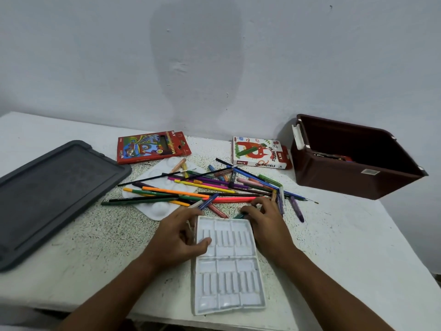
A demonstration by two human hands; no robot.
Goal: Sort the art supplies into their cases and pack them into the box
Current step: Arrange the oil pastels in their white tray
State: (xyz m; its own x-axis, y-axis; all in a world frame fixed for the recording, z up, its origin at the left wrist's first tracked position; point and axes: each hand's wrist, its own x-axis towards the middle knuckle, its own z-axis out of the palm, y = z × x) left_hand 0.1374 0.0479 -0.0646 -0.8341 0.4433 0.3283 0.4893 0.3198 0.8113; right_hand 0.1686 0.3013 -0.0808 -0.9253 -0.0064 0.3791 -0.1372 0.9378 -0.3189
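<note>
White plastic tray (pixel 226 266) lies on the speckled surface (pixel 334 247) between the hands. The left hand (pixel 181 237) grips its upper left edge, thumb over the rim. The right hand (pixel 265 219) pinches a teal crayon (pixel 239 215) at the tray's top right corner. Loose pencils and pens (pixel 205 189) lie just beyond both hands; the brown box (pixel 353 173) stands beyond the right hand.

I can read "OIL PASTELS" on the white pastel box (pixel 260 152), once on its top and again along its front edge, with "DIY" in red blocks beside each. On the red pencil case (pixel 152 146) a green circle seems to say 18; its other lettering is too blurred.
</note>
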